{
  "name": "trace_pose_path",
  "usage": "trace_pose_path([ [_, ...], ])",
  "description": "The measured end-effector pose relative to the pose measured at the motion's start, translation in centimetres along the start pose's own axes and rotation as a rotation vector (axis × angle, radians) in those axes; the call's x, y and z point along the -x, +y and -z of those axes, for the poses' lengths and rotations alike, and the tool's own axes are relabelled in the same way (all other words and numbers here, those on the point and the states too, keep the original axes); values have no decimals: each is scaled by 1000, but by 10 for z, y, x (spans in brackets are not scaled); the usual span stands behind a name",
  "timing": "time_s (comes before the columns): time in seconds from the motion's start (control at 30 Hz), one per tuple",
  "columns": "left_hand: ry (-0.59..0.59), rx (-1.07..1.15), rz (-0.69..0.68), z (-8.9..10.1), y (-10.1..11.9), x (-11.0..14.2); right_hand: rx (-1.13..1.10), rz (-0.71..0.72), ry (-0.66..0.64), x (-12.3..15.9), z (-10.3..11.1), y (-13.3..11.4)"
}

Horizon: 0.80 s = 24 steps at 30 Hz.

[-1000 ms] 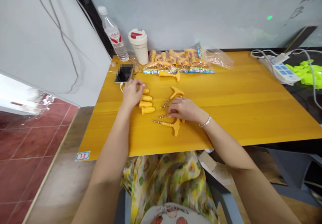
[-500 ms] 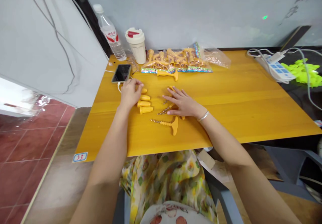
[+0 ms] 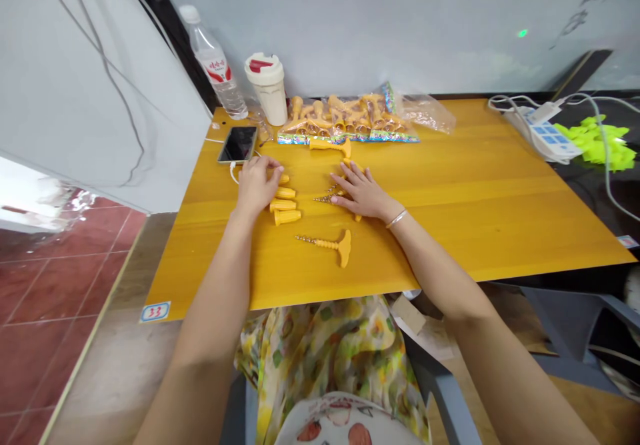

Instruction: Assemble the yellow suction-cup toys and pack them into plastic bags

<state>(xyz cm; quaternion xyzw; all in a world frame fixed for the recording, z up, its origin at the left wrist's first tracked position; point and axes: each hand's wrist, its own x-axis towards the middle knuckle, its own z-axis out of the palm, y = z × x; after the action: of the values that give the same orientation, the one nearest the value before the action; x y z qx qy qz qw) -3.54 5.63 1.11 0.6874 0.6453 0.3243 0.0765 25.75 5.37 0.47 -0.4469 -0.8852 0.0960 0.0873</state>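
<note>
My left hand (image 3: pixel 256 185) rests on the wooden table (image 3: pixel 450 192) with fingers curled over the top of a row of small orange caps (image 3: pixel 285 205); what it holds is hidden. My right hand (image 3: pixel 363 192) lies flat with fingers spread over orange corkscrews (image 3: pixel 327 197) whose metal spirals poke out to the left. One more orange corkscrew (image 3: pixel 327 244) lies free on the table nearer to me. Another orange handle (image 3: pixel 331 144) lies farther back.
At the back stand a water bottle (image 3: pixel 213 62), a white lidded cup (image 3: pixel 267 88) and clear bags of orange parts (image 3: pixel 350 120). A phone (image 3: pixel 238 144) lies at the back left. A power strip (image 3: pixel 543 135) and green pieces (image 3: pixel 597 142) are at the right.
My right hand has opened flat and moved a little farther away over the corkscrews. The left hand stays on the caps.
</note>
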Motion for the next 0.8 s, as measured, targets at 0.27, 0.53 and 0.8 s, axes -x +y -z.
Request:
trace_pose_path([
  [0.27,25,-62,-19,3,1,0,-14,281,68,47,17,-66],
  [0.53,10,-49,-39,1,2,0,31,270,41,93,-7,-72],
  [0.8,33,-68,-49,2,4,1,40,189,70,64,15,-36],
])
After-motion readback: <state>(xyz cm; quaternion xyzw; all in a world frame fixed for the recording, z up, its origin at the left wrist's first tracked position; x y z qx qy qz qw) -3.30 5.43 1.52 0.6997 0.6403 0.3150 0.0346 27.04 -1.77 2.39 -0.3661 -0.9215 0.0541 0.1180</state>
